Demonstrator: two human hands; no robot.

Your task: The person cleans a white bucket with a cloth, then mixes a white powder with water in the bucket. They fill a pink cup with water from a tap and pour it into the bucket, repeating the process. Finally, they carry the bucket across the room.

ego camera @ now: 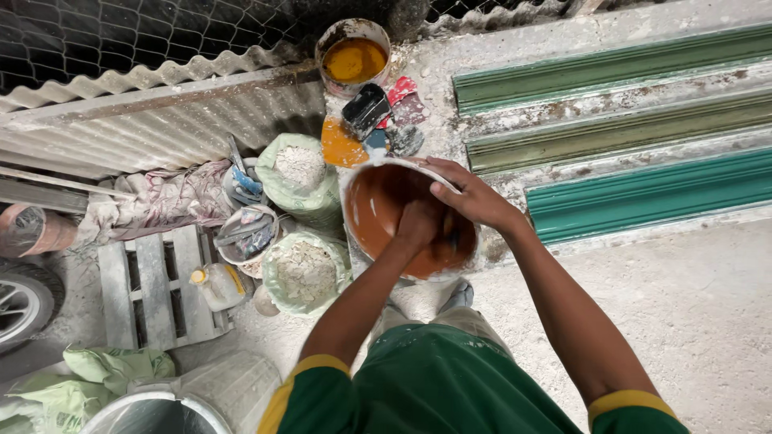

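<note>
A bucket (378, 205) with an orange-brown inside stands on the ground in front of me. My left hand (418, 223) is down inside it with the fingers closed; what they hold is hidden. My right hand (470, 194) grips the bucket's far right rim. Just beyond the bucket lie flat scrapers, one black (366, 108) and others red and grey (408, 100), next to an orange lid (340, 145).
A pail of orange paint (354, 58) stands at the back. Two green bags of white powder (299, 169) (305, 273) sit left of the bucket, beside a small tub of tools (245, 235), a plastic bottle (215, 283) and a wooden pallet (153, 285). Green moulded strips (643, 193) lie right.
</note>
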